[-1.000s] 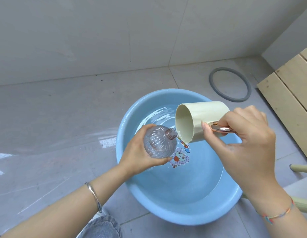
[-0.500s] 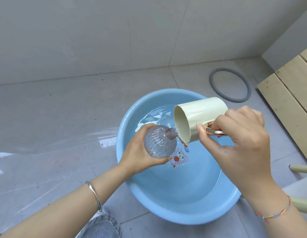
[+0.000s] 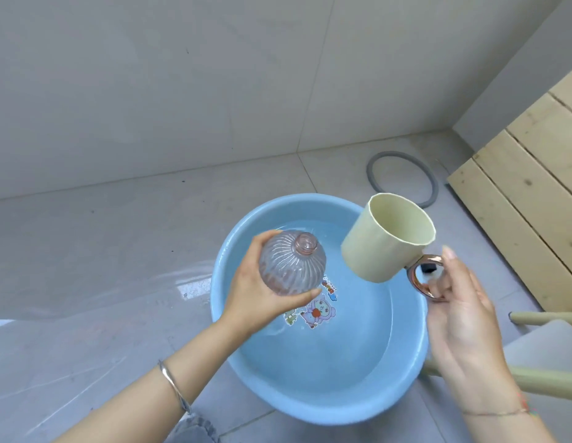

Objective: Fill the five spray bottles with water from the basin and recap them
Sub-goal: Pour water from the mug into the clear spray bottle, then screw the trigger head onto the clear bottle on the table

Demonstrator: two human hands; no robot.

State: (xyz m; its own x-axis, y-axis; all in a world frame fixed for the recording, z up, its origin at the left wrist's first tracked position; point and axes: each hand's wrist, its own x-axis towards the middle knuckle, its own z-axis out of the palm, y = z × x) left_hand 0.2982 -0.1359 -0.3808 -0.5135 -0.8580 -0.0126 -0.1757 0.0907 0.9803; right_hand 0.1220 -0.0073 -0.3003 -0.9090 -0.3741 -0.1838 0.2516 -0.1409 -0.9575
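My left hand (image 3: 255, 295) grips a ribbed, pinkish clear bottle (image 3: 292, 262) with no cap, its open neck pointing up and slightly away, above the left part of the blue basin (image 3: 403, 375). The basin holds shallow water and has cartoon stickers on its bottom. My right hand (image 3: 457, 318) holds a cream mug (image 3: 387, 238) by its copper-coloured handle, upright and tilted a little, mouth facing up, over the basin's right rim. Mug and bottle are apart. No other bottles or caps are in view.
A grey rubber ring (image 3: 401, 179) lies on the tiled floor behind the basin. Wooden slats (image 3: 534, 199) stand at the right. Pale green legs of a stool (image 3: 553, 318) are at the lower right. Clear plastic sheeting (image 3: 86, 314) covers the floor at the left.
The mug was tipped, pouring into the bottle's neck; now it has swung upright and moved right, away from the bottle. The bottle's neck has turned more upward.
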